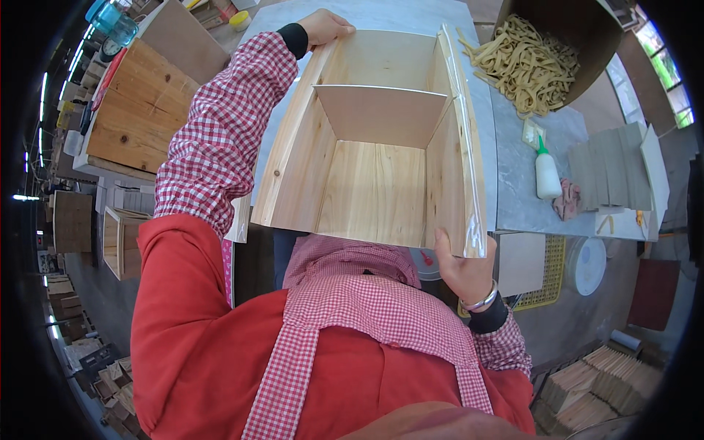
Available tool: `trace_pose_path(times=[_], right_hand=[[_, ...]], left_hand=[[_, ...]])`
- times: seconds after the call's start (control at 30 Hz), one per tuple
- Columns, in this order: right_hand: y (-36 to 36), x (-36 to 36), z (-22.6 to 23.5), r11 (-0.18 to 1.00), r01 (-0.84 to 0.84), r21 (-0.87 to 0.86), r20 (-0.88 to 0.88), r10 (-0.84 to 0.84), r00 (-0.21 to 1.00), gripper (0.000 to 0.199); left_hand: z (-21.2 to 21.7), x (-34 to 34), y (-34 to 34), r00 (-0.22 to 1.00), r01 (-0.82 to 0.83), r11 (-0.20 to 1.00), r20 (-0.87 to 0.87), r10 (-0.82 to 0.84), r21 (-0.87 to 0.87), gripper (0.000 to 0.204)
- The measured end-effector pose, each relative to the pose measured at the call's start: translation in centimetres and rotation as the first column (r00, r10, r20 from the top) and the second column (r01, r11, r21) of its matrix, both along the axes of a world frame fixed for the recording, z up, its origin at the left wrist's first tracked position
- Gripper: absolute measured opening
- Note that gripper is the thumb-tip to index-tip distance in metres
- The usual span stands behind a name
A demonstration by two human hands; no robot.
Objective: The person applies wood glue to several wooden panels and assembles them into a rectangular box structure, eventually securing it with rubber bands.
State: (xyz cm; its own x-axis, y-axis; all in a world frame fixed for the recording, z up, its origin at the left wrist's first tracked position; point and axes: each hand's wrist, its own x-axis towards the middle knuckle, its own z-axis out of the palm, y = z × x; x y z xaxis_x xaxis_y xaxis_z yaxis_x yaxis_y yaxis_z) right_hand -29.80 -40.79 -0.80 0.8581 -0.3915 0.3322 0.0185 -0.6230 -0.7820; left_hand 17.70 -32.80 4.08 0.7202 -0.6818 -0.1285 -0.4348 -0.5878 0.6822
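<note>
The wooden box (pixel 374 147) lay on the grey counter (pixel 513 169), its open side facing the person. The left hand (pixel 323 28) gripped the box's far corner, fingers curled over the edge. The right hand (pixel 463 268) clamped the near corner — likely to keep the box steady. A glue bottle (pixel 546 172) stood right of the box — handy to grab.

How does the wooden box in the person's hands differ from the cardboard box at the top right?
The wooden box is pale planks, held by left hand and right hand, with only a divider inside. The cardboard box is brown, lies unheld on the table, full of tan strips. Both are open.
</note>
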Motion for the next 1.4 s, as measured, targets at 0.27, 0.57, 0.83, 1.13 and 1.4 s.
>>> trace_pose_path(times=[0.27, 0.57, 0.83, 1.13, 1.4], right_hand=[[0.3, 0.2, 0.2, 0.999, 0.031, 0.041, 0.017, -0.032, 0.999, 0.033], [0.8, 0.4, 0.5, 0.996, 0.074, 0.049, 0.060, -0.077, 0.995, 0.020], [1.2, 0.7, 1.4, 0.997, 0.079, -0.016, 0.097, -0.077, 0.992, 0.008], [1.3, 0.6, 1.3, 0.996, 0.089, -0.017, 0.079, -0.087, 0.993, 0.012], [1.3, 0.7, 0.7, 0.993, 0.109, -0.046, 0.088, -0.105, 0.991, 0.016]], left_hand=[[-1.8, 2.2, -0.1, 0.999, -0.001, 1.000, 0.053, 0.002, -0.013, 0.032], [0.5, 0.8, -1.2, 0.992, -0.075, 0.990, -0.091, 0.086, 0.117, 0.051], [-1.3, 1.3, -4.4, 0.926, -0.090, 0.937, 0.374, -0.046, 0.337, 0.067], [-1.6, 1.6, -4.5, 0.928, -0.077, 0.918, 0.364, -0.076, 0.388, 0.070], [1.8, -9.4, 4.2, 0.742, 0.438, 0.895, 0.527, -0.414, 0.086, 0.042]])
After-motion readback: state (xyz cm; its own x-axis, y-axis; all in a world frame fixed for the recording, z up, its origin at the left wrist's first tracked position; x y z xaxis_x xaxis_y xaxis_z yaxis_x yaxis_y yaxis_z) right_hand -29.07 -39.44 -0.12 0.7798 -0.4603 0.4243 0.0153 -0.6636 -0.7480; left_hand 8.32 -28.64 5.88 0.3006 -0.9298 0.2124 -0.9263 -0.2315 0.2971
